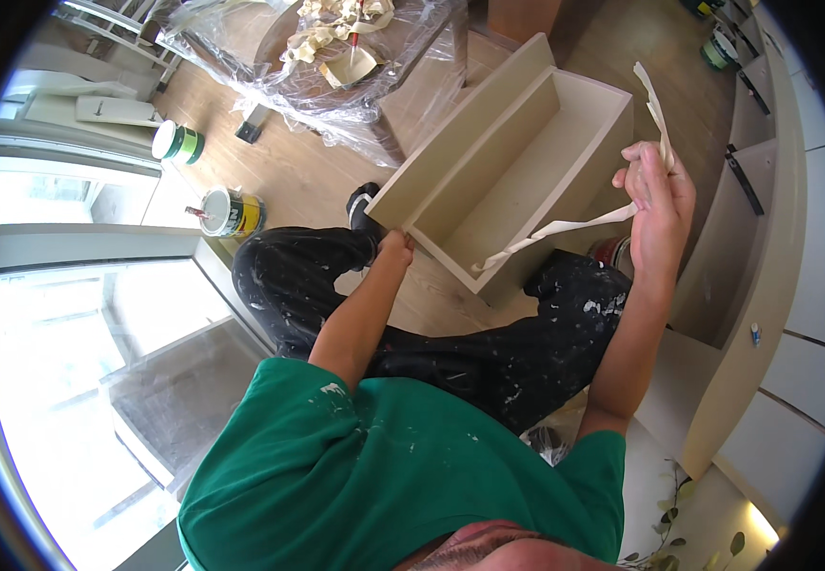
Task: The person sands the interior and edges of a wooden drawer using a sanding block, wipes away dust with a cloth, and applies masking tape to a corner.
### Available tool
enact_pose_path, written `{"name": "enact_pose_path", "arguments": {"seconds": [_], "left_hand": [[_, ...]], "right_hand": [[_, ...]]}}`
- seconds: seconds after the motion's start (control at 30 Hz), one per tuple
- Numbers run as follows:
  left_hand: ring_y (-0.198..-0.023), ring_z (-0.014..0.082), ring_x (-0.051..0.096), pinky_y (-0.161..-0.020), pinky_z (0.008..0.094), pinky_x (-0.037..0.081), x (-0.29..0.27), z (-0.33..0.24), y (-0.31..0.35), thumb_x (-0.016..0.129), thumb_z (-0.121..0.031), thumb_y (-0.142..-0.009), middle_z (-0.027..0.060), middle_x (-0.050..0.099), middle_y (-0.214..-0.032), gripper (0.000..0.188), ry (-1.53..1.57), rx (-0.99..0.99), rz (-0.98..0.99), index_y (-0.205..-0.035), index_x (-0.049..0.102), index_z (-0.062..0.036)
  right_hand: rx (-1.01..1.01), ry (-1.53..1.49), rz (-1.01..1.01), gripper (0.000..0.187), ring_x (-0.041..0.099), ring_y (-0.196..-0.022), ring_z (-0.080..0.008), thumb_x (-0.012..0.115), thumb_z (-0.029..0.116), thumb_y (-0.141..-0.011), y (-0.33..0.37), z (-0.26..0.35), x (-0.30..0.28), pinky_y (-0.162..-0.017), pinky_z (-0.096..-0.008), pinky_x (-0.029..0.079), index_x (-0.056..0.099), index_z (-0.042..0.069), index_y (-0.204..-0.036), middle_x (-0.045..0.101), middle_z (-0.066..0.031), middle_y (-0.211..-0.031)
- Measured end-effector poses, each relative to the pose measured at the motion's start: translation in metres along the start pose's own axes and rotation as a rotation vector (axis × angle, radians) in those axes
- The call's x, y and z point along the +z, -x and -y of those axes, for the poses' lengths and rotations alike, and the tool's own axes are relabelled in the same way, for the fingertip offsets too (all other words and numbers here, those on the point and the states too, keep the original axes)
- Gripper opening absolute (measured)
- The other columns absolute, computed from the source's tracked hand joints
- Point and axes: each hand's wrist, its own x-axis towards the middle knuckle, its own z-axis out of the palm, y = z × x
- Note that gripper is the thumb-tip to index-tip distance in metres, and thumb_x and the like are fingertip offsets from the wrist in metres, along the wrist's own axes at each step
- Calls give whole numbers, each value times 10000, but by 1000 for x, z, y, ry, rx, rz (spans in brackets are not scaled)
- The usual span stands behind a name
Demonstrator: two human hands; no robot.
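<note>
A long beige drawer (503, 157) lies tilted in front of my knees, its inside facing up. My left hand (394, 249) is closed at its near left corner, fingers curled against the front panel. Raised beyond the right side of the drawer, my right hand (658, 190) pinches a twisted strip of cream masking tape (574, 226). One end of the strip reaches down to the near right corner of the drawer, where it seems still stuck. The other end sticks up above my fingers.
A plastic-wrapped table (270, 71) at the back bears crumpled tape and a scraper. Paint cans (232, 211) stand on the wood floor at left, and another can (612, 249) sits behind my right knee. Open drawer fronts (731, 238) line the right, a window (98, 333) the left.
</note>
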Motion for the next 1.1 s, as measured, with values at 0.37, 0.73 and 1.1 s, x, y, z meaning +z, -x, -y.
{"name": "enact_pose_path", "arguments": {"seconds": [0.37, 0.73, 1.1], "left_hand": [[-671, 83, 568, -584, 249, 473, 88, -62, 122, 725, -184, -960, -5, 630, -772, 148, -458, 631, 402, -948, 694, -40], [-711, 85, 585, -680, 250, 505, 217, -125, 248, 749, -176, -938, 7, 659, -807, 168, -595, 867, 688, -898, 707, -19], [-717, 104, 598, -709, 256, 502, 309, -147, 381, 729, -133, -946, 18, 665, -813, 138, -554, 1079, 1015, -948, 722, 5]], "right_hand": [[12, 33, -16, 283, 391, -592, -43, 603, 252, -1050, 0, -3, -7, -702, -277, 464, 698, -14, -1055, 409, 70, -647], [-430, 1318, 1125, 597, 675, -1005, -401, 945, 233, -602, -24, -216, -83, -865, -472, 541, 598, 17, -1036, 710, -197, -953], [-88, 1290, 1143, 612, 695, -945, -414, 958, 249, -596, -42, -240, -75, -821, -486, 544, 565, 38, -1016, 716, -177, -920]]}}
